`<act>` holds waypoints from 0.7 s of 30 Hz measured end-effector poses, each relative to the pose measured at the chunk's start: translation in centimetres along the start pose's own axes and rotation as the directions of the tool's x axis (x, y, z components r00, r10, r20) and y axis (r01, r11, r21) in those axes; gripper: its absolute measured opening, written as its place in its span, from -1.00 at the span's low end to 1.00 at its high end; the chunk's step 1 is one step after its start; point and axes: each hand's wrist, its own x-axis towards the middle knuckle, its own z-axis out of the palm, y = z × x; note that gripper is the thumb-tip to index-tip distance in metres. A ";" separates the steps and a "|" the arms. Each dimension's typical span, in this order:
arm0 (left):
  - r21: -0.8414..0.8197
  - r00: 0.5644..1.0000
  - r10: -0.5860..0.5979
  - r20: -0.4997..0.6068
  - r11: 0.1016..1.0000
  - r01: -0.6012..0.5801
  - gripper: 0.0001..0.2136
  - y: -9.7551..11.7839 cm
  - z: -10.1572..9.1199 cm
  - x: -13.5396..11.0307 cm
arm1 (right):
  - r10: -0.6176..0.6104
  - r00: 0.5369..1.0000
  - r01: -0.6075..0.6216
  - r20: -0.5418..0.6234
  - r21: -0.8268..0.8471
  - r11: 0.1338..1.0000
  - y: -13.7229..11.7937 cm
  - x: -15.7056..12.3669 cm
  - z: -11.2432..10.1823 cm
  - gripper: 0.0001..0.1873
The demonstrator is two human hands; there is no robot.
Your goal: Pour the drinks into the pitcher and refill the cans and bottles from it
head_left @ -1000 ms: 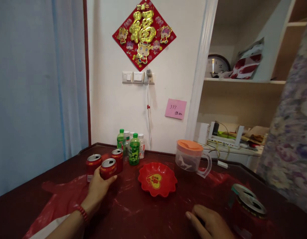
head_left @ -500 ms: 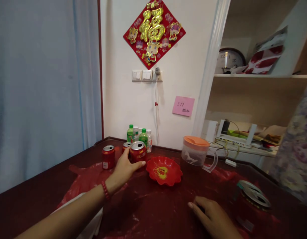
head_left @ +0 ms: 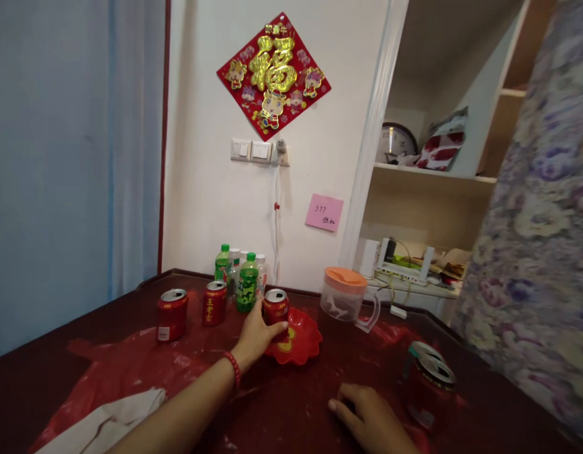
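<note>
Whereas the right hand (head_left: pixel 367 419) lies flat and empty on the tabletop (head_left: pixel 26 391), well apart, the nearer left hand (head_left: pixel 257 333) grasps the can (head_left: pixel 275 304): upright, long axis vertical, at the left rim of the plate (head_left: pixel 303 340). Plate lies just right of that hand.

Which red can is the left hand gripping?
The red can at the red plate's left rim, wrapped by the left hand; the leftmost can and the second can stand untouched.
</note>
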 end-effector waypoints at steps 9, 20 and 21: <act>0.307 0.995 0.061 0.076 0.948 -0.082 -0.46 -2.2 -0.1 -0.8 | 0.019 1.000 -0.020 -0.017 -0.062 0.998 -0.7 0.8 -0.3 -0.81; 0.189 0.986 0.083 0.142 0.976 -0.109 -0.32 -3.8 0.1 -0.4 | 0.123 0.978 -0.124 -0.168 0.001 0.992 0.0 3.8 -4.3 -0.76; 0.160 0.985 0.092 0.149 0.980 -0.116 -0.30 -4.0 0.1 -0.3 | 0.116 0.970 -0.118 -0.215 0.004 0.993 0.2 4.3 -4.7 -0.71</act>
